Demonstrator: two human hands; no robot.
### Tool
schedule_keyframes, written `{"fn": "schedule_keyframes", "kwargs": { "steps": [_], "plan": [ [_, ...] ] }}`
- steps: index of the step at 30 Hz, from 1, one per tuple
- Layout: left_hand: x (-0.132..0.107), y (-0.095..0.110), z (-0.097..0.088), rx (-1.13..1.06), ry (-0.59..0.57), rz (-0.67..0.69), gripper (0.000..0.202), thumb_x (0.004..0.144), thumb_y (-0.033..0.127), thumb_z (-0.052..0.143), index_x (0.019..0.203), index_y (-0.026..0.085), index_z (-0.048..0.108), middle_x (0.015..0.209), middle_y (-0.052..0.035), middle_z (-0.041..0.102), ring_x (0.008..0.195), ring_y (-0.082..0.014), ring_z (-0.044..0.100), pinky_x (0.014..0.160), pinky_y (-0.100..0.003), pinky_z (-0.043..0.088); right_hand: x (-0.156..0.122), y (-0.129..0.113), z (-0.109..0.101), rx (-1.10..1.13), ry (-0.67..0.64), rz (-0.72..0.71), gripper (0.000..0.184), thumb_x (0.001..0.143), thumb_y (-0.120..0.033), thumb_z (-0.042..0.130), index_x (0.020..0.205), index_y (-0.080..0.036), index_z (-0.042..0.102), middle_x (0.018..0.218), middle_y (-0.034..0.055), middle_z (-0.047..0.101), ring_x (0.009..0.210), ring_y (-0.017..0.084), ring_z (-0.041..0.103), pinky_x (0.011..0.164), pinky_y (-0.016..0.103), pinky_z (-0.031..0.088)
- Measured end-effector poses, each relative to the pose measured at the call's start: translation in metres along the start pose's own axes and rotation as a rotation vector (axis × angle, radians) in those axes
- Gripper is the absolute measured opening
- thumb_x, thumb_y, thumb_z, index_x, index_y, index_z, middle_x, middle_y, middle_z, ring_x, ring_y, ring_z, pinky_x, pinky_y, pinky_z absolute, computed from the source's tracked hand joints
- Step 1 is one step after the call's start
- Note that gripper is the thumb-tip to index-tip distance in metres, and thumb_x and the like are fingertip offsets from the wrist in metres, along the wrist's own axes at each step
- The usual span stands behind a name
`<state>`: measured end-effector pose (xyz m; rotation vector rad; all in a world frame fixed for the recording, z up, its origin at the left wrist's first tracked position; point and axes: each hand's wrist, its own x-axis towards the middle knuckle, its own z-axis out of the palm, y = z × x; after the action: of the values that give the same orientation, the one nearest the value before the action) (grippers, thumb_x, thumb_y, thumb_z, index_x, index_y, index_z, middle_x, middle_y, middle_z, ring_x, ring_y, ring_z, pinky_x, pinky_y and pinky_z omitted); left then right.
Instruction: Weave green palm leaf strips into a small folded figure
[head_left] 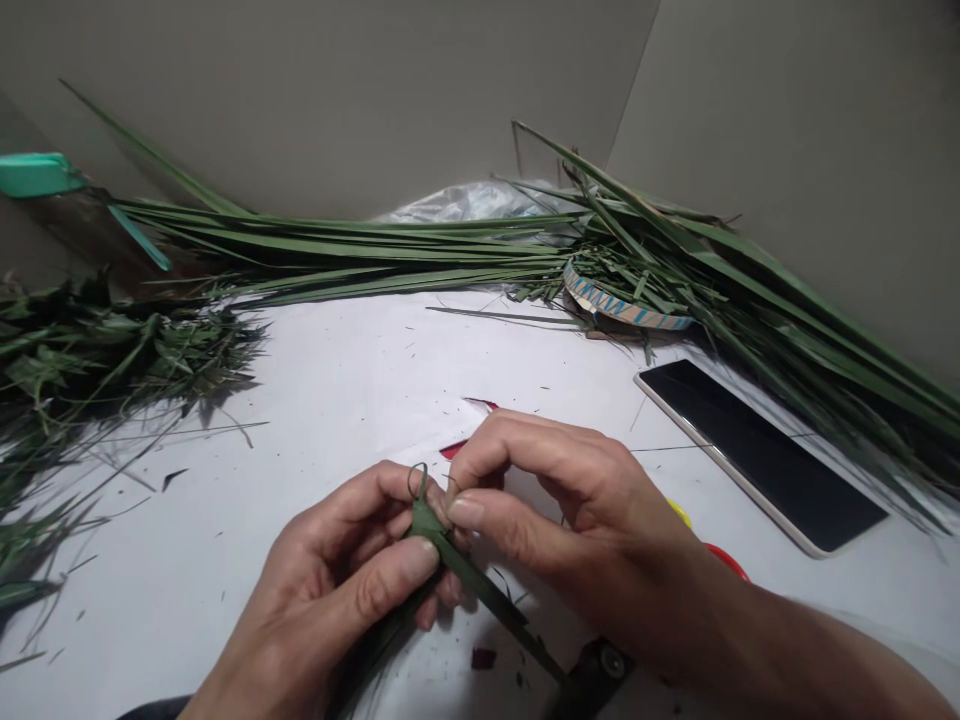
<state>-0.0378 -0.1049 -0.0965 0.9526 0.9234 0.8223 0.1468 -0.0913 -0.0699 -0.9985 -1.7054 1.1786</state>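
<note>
My left hand (352,570) is closed, its thumb and fingers pinching a folded green leaf strip (425,520). A small thin loop rises from the top of the fold. One flat length of the strip slants down to the right, and more leaf lengths hang below my left palm. My right hand (555,490) pinches at the right side of the fold, where a fine curled end shows between thumb and index finger. Its fingertips almost meet those of my left hand. Just beyond my right fingers lies a red-and-white scrap (456,449), partly covered by the hand.
Long green leaves (360,240) stretch along the back beside a blue-marked cardboard band (630,308). Dark leafy sprigs (112,350) lie left, below a turquoise object (41,175). A phone (757,455) rests right. Red (727,560) and yellow curved parts show behind my right wrist.
</note>
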Motion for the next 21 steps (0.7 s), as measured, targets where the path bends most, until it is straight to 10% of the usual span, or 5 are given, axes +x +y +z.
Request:
{"fn": "schedule_keyframes", "kwargs": {
  "steps": [21],
  "plan": [
    [-0.01, -0.01, 0.018, 0.631, 0.532, 0.441, 0.008, 0.076, 0.03, 0.073, 0.082, 0.035, 0.075, 0.08, 0.0087, 0.076, 0.066, -0.0129, 0.068, 0.059, -0.014, 0.054, -0.003, 0.001, 0.003, -0.363, -0.065, 0.134, 0.017, 0.085, -0.014, 0.058, 0.07, -0.021, 0.056, 0.067, -0.0086, 0.059, 0.066, 0.008, 0.052, 0.061, 0.023, 0.037]
  ]
}}
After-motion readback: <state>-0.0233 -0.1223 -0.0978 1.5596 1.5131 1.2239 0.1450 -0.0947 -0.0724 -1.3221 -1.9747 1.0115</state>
